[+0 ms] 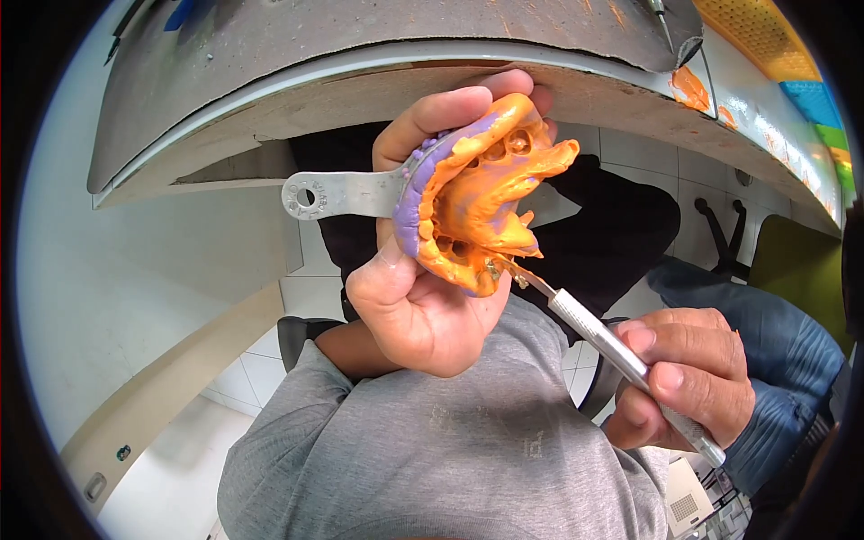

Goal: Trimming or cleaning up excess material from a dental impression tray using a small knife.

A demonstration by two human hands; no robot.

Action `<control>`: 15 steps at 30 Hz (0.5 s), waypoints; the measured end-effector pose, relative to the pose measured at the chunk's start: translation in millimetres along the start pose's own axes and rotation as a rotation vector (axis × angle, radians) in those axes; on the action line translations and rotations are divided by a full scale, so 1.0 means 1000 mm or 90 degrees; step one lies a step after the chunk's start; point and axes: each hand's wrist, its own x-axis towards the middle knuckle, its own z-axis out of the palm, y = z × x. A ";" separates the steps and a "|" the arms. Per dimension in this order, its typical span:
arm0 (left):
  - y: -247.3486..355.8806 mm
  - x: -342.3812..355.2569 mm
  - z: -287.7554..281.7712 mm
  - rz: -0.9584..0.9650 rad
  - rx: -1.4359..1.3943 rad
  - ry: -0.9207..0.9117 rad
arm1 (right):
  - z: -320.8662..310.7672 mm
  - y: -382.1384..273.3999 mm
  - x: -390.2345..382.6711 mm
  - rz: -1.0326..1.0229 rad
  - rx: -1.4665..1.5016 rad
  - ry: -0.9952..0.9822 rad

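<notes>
My left hand (423, 315) is closed around a dental impression (486, 198), orange and purple material in a metal tray. The tray's flat metal handle (346, 195) sticks out to the left, with a hole near its end. Tooth-shaped hollows show in the orange surface, which faces up. In a pinch grip, my right hand (688, 373) holds a silver craft knife (621, 355) with a round knurled handle. Its blade tip meets the impression's lower right edge, where small gold-coloured bits show. How deep the tip goes, I cannot tell.
Beyond my hands is a workbench edge (378, 56) with a grey mat (360, 22) on top. Orange material (689, 88) is stuck at its right end, near a yellow perforated tray (765, 36). A person's denim-clad leg (765, 333) and an olive chair back (805, 270) are at the right.
</notes>
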 end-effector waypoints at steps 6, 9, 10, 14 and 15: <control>0.000 0.000 0.001 -0.002 -0.006 0.007 | -0.002 0.004 -0.001 0.006 0.028 -0.018; 0.001 0.000 0.000 -0.001 -0.004 0.004 | 0.000 0.008 -0.005 -0.002 0.041 -0.010; 0.002 0.000 -0.002 0.002 -0.004 -0.001 | 0.001 0.010 -0.006 -0.019 0.051 0.002; 0.002 0.000 -0.002 -0.004 -0.008 -0.004 | 0.000 0.009 -0.004 -0.009 0.053 -0.012; 0.001 0.001 0.000 -0.013 -0.015 -0.010 | 0.000 0.010 -0.005 -0.008 0.050 0.004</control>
